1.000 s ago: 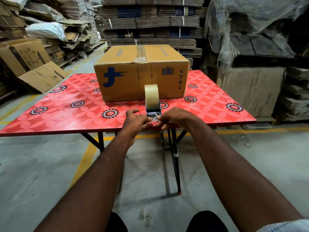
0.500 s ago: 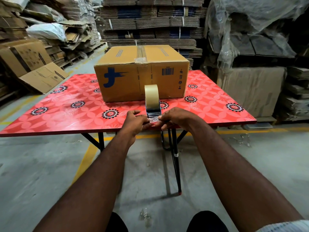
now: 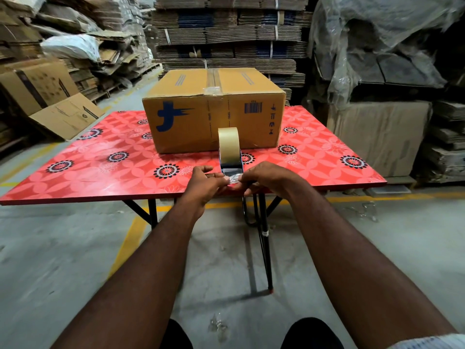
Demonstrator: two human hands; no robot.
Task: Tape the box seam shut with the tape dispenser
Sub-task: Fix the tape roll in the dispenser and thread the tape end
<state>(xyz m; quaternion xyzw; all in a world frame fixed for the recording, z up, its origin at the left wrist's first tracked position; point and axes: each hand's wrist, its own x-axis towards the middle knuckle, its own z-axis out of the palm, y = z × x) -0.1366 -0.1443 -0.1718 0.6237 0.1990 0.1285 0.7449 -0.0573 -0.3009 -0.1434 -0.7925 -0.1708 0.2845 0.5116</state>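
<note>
A brown cardboard box (image 3: pixel 191 127) with a blue logo stands on the red flowered table (image 3: pixel 100 170); clear tape runs along its top seam. In front of it, near the table's front edge, stands the tape dispenser (image 3: pixel 230 149) with a tan tape roll. My left hand (image 3: pixel 205 183) and my right hand (image 3: pixel 266 178) meet just below the dispenser. Both pinch the crinkled clear tape end (image 3: pixel 233 178) between fingertips and thumbs, one from each side.
Stacks of flattened cardboard (image 3: pixel 226 34) fill the back and left. Plastic-covered bundles (image 3: pixel 377 46) and a wrapped block (image 3: pixel 377 137) stand at the right. Yellow floor lines (image 3: pixel 130 243) run under the table. Scraps of clear tape (image 3: pixel 217 326) lie on the concrete floor.
Hardly anything moved. Both hands stay at the tape end, fingers shifting slightly on it. Box and dispenser are where they were.
</note>
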